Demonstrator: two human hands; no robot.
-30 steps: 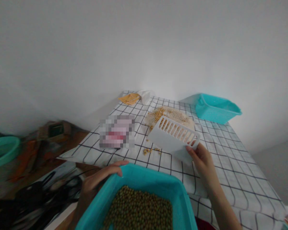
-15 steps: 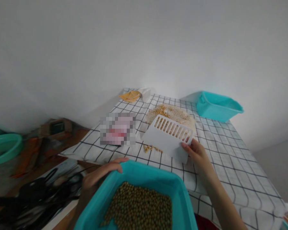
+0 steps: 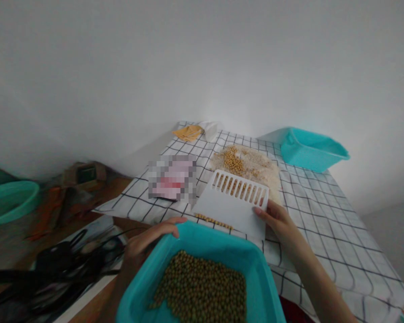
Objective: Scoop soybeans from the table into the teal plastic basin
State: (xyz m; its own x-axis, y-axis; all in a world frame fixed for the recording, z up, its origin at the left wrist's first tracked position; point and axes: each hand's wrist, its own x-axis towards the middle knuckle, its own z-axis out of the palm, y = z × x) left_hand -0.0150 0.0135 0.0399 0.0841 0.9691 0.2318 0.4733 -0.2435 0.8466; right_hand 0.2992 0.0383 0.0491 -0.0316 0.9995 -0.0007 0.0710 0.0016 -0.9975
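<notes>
My right hand (image 3: 278, 220) grips the right edge of a white slotted plastic scoop (image 3: 232, 204), whose front lip rests on the checked tablecloth (image 3: 316, 211) against a thin row of yellow beans (image 3: 213, 220). My left hand (image 3: 148, 240) is closed over the far left rim of a teal tub (image 3: 202, 242) at the near edge, which holds many green beans (image 3: 202, 291). Beyond the scoop lies a pile of yellow beans mixed with pale grain (image 3: 245, 162).
A second teal tub (image 3: 311, 149) stands at the far right of the table. A pink packet (image 3: 172, 177), a yellow bag (image 3: 188, 132) and a white cup (image 3: 209, 130) lie further back. Left of the table are black cables (image 3: 60, 264) and a green basin (image 3: 10, 202).
The scoop has come down and toward me, from tilted above the cloth to resting on it, and the loose beans now line up at its front lip. My left hand stays on the tub.
</notes>
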